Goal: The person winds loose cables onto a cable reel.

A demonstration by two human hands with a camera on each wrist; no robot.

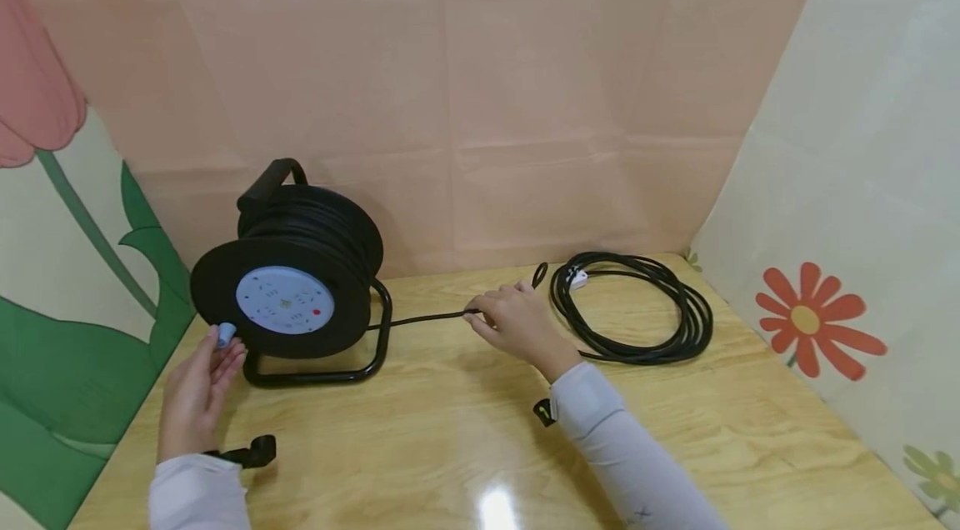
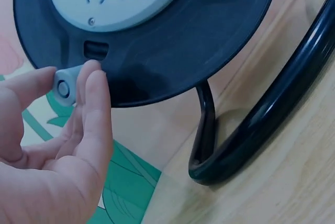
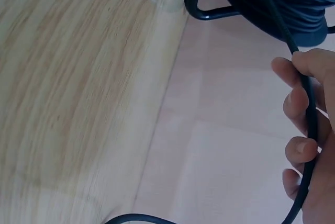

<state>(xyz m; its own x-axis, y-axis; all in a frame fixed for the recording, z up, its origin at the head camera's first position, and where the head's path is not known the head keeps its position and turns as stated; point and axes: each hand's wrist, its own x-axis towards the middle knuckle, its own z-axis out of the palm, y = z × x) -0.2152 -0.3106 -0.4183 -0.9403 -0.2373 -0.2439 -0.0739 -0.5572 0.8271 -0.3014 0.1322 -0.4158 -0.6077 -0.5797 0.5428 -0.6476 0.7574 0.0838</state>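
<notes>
Seems, at the left of the frame, to be at the cranking step of winding cable on the reel (image 1: 288, 253), though cannot tell from this moment alone whether taking in or paying out. Pinches the blue knob (image 1: 227, 335) with the left hand (image 1: 191, 401), thumb on one side and fingertips on the other, at the lower-left edge of the reel's front disc. Just right of that hand, shows the reel upright on a black tube stand (image 1: 315, 378), well filled with turns, pale socket panel (image 1: 285, 301) toward the viewer. From there, runs a single, nearly straight length of cable (image 1: 427, 318) to the middle of the frame. Grips that length lightly in the right hand (image 1: 517, 322), right of centre, between thumb and forefinger, with the other fingers bent along it. Just above the knuckles, rises into a small loop (image 1: 540, 272), then probably joins the coil (image 1: 693, 330) at the right of the frame, though partly hidden by hand and wrist. Lies there on the table (image 1: 420, 447), with a white plug (image 1: 577, 278) at the coil's upper left. Would next call for turning the knob around the reel's centre while guiding the cable evenly, under light tension, and watching for snags in the loop.
</notes>
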